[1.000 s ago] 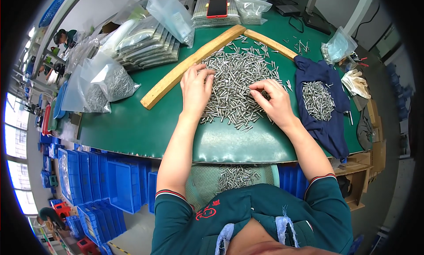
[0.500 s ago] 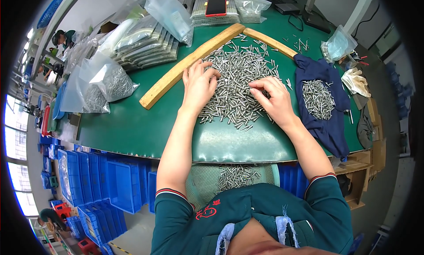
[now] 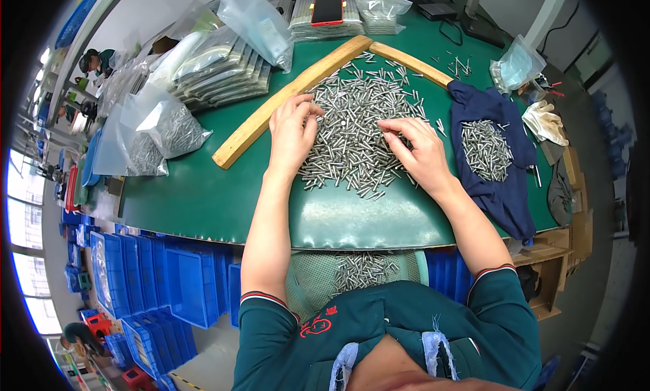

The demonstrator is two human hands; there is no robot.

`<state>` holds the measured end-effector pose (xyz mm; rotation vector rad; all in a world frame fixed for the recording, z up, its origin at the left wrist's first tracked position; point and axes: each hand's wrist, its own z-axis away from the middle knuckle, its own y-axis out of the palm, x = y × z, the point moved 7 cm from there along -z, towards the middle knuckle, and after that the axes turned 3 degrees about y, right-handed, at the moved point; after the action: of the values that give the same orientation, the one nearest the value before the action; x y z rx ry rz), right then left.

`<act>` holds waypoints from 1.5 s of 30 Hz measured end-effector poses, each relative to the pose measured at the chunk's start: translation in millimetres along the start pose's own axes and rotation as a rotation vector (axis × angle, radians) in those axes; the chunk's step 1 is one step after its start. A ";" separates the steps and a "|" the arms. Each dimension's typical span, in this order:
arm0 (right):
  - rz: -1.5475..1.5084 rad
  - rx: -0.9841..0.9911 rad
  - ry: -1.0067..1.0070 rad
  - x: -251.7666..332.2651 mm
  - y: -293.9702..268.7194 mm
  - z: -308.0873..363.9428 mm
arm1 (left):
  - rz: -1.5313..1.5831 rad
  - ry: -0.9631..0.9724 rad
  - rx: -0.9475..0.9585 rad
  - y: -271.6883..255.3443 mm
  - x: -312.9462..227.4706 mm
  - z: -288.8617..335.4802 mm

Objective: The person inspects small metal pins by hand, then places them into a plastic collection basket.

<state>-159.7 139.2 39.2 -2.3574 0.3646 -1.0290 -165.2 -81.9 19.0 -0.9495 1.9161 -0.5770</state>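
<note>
Currently both hands are working in the big pile of metal pins (image 3: 355,130) on the green worktop (image 3: 203,194). Left hand (image 3: 292,130) is lying palm-down, fingers curled on the pile's left edge; right hand (image 3: 416,147) is pinching a few pins at its right side. Likely sorting is partly done: a smaller batch (image 3: 484,147) is sitting on the dark blue cloth (image 3: 501,194) just right, more in the basket (image 3: 362,269) below. Most pins are remaining between the wooden strips (image 3: 284,100).

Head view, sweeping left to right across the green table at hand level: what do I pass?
Clear bags of metal pins → wooden strip → left hand → loose pile of pins → right hand → dark blue cloth carrying more pins → white glove.
</note>
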 end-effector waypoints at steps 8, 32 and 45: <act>0.014 -0.011 -0.055 -1.6 -1.6 -0.1 | -0.106 -0.004 0.080 5.3 -1.4 3.7; 0.100 0.091 -0.041 -4.3 7.1 2.3 | 0.079 -0.015 -0.054 -3.3 5.7 1.2; 0.132 0.136 -0.042 -6.1 11.5 4.9 | -0.039 -0.018 0.272 14.1 -8.4 8.4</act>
<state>-160.6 134.2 26.2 -2.1992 0.4148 -0.9129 -160.8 -66.9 9.3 -0.8146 1.7519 -0.8256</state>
